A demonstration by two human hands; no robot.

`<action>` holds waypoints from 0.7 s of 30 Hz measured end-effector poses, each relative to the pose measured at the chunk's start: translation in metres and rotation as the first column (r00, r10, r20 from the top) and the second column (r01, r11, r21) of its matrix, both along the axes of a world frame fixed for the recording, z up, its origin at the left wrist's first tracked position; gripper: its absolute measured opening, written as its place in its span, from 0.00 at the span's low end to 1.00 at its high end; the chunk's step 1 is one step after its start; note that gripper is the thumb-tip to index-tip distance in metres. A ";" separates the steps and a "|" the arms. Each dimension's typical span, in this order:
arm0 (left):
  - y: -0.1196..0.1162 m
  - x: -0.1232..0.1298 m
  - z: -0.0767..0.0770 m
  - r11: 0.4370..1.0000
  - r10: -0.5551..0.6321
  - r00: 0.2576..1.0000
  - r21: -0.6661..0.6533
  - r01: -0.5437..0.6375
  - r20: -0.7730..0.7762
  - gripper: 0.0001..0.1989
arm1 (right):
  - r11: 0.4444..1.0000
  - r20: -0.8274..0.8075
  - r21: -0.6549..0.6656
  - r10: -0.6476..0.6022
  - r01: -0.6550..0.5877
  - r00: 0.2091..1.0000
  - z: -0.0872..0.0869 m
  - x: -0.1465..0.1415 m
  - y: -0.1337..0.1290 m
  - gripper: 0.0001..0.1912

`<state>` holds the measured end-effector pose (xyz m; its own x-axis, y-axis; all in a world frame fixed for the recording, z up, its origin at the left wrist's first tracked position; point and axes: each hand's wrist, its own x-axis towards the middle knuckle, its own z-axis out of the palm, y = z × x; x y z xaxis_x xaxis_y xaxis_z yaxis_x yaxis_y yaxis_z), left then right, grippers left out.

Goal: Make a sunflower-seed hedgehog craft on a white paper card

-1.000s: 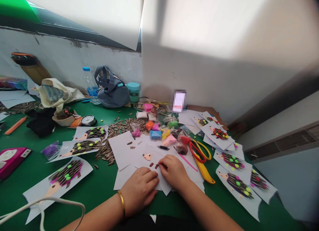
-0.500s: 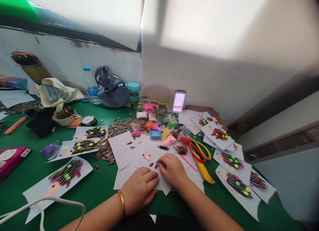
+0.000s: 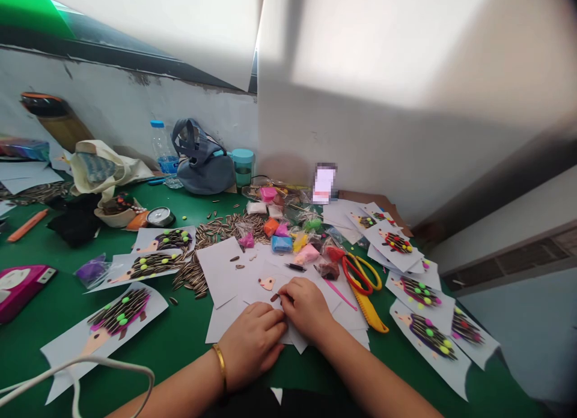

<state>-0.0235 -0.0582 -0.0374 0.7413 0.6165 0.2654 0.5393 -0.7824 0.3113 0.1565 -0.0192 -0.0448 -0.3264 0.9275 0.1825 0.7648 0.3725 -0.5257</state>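
Observation:
A peach clay hedgehog face (image 3: 267,284) lies on a white sheet (image 3: 252,293) in front of me. Just below it is a small brown clay foot (image 3: 274,298), with my right hand (image 3: 307,310) right beside it. The thumb and index finger of that hand are pinched together; whatever they hold is hidden. My left hand (image 3: 256,340), with a gold bangle at the wrist, rests palm down on the paper, its fingers stretched out near my right fingertips. A black pen (image 3: 295,267) lies beyond both hands.
Sunflower seeds (image 3: 193,277) lie heaped left of the papers. Bagged coloured clay (image 3: 282,244), red-and-yellow scissors (image 3: 358,274) and a yellow cutter (image 3: 372,310) are beyond and to the right. Finished hedgehog cards (image 3: 430,334) flank both sides. A white cable (image 3: 112,364) crosses the lower left.
My right hand has shifted slightly left, and its fingertips now cover the second brown foot that showed before. My left hand stays in place.

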 end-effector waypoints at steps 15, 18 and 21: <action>0.000 0.000 0.002 1.000 -0.005 0.999 0.019 0.004 0.046 0.09 | 1.000 -0.001 0.006 0.001 -0.001 1.000 0.001 0.000 0.000 0.10; 0.000 0.000 0.002 1.000 -0.004 1.000 0.007 0.004 0.021 0.10 | 1.000 -0.003 0.012 0.002 -0.002 1.000 0.000 0.000 -0.001 0.09; 0.000 0.000 0.002 1.000 0.001 1.000 -0.011 -0.002 -0.014 0.10 | 1.000 -0.007 0.011 -0.001 0.001 1.000 -0.001 0.000 -0.001 0.09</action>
<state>-0.0231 -0.0586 -0.0352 0.7439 0.6206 0.2482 0.5448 -0.7781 0.3127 0.1567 -0.0198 -0.0455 -0.3239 0.9259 0.1946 0.7617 0.3772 -0.5268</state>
